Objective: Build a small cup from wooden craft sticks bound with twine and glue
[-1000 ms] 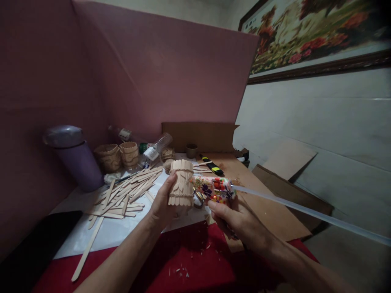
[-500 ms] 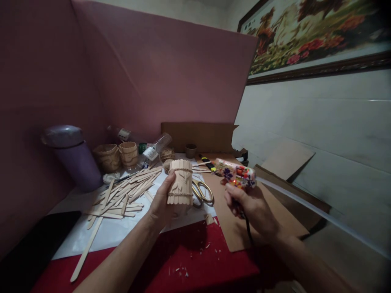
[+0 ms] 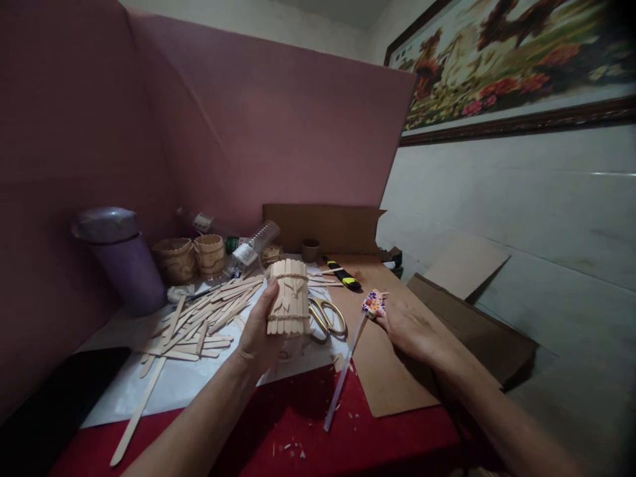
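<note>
My left hand (image 3: pixel 259 331) is wrapped round a small cup faced with wooden craft sticks (image 3: pixel 289 298), holding it tilted above the white sheet. Twine bands run round its top and bottom, and thin leaf-shaped wood pieces decorate the front. Over the cardboard at right, my right hand (image 3: pixel 405 328) has its fingers closed on a flower-patterned hot glue gun (image 3: pixel 373 303); the handle is hidden by the hand. A long clear glue stick (image 3: pixel 342 377) juts from the gun's rear towards me. Gold-handled scissors (image 3: pixel 332 319) lie between the cup and the gun.
Loose craft sticks (image 3: pixel 199 331) are heaped at left. Behind them stand a purple tumbler (image 3: pixel 126 265), two decorated cups (image 3: pixel 209 255) and plastic bottles (image 3: pixel 256 242). A black-and-yellow utility knife (image 3: pixel 348 279) rests on the cardboard (image 3: pixel 392 377). Wood scraps dot the red cloth (image 3: pixel 278 424).
My right hand has lowered the glue gun towards the cardboard and turned it, so the glue stick swings from pointing right to pointing at me. The left hand and cup shift slightly left.
</note>
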Demonstrator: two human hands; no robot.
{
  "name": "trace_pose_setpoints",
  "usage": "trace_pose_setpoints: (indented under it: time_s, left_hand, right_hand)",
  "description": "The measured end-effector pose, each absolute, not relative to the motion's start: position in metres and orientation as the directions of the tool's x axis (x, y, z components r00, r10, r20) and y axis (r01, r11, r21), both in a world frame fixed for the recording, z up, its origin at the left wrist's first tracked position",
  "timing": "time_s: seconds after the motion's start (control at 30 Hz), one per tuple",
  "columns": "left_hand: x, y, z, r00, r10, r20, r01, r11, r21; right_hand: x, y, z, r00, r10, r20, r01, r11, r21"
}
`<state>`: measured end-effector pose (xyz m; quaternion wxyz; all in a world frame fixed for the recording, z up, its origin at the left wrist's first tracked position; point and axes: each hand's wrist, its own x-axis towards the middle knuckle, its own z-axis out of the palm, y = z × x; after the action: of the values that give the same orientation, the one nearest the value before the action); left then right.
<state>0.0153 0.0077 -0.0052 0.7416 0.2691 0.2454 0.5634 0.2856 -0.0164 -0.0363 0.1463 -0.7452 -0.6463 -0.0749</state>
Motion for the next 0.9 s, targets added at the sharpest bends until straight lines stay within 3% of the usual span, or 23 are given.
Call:
trace_pose_setpoints:
  time_s: [0.07, 0.13, 0.2, 0.23, 0.3, 0.37, 0.5, 0.7, 0.9]
  left_hand:
    - [0.016, 0.006, -0.005, 0.251, 0.967, -0.046, -0.706, 0.215, 0.675]
    - [0.016, 0.005, -0.006, 0.266, 0.964, -0.029, -0.702, 0.214, 0.68]
    - [0.017, 0.003, -0.007, 0.279, 0.96, -0.019, -0.696, 0.216, 0.685]
    - [0.017, 0.003, -0.007, 0.285, 0.958, -0.018, -0.692, 0.218, 0.688]
    - [0.017, 0.002, -0.008, 0.276, 0.961, -0.021, -0.688, 0.213, 0.694]
    - [0.018, 0.001, -0.008, 0.246, 0.969, -0.024, -0.688, 0.191, 0.7]
    - [0.02, 0.005, -0.008, 0.184, 0.983, -0.006, -0.691, 0.134, 0.711]
    - [0.013, 0.019, -0.007, -0.127, 0.971, -0.201, -0.627, 0.079, 0.775]
    - [0.011, 0.021, -0.001, -0.015, 0.982, -0.189, -0.645, 0.135, 0.752]
  right_hand:
    - [0.267, -0.023, -0.023, 0.137, 0.929, 0.344, 0.989, -0.109, -0.1]
    - [0.241, -0.028, -0.009, 0.079, 0.888, 0.453, 0.946, 0.077, -0.315]
    - [0.211, -0.031, -0.001, -0.04, 0.912, 0.407, 0.686, 0.321, -0.653]
    - [0.196, -0.031, 0.002, -0.105, 0.939, 0.328, 0.487, 0.336, -0.806]
    - [0.167, -0.027, 0.002, -0.259, 0.936, 0.239, 0.152, 0.284, -0.947]
    - [0.144, -0.021, -0.001, -0.311, 0.919, 0.244, -0.034, 0.246, -0.969]
    - [0.128, -0.012, -0.007, -0.218, 0.95, 0.223, -0.139, 0.196, -0.971]
    - [0.15, -0.006, -0.011, -0.013, 0.946, 0.324, 0.053, 0.324, -0.945]
    - [0.165, 0.005, -0.022, 0.114, 0.922, 0.371, 0.139, 0.355, -0.924]
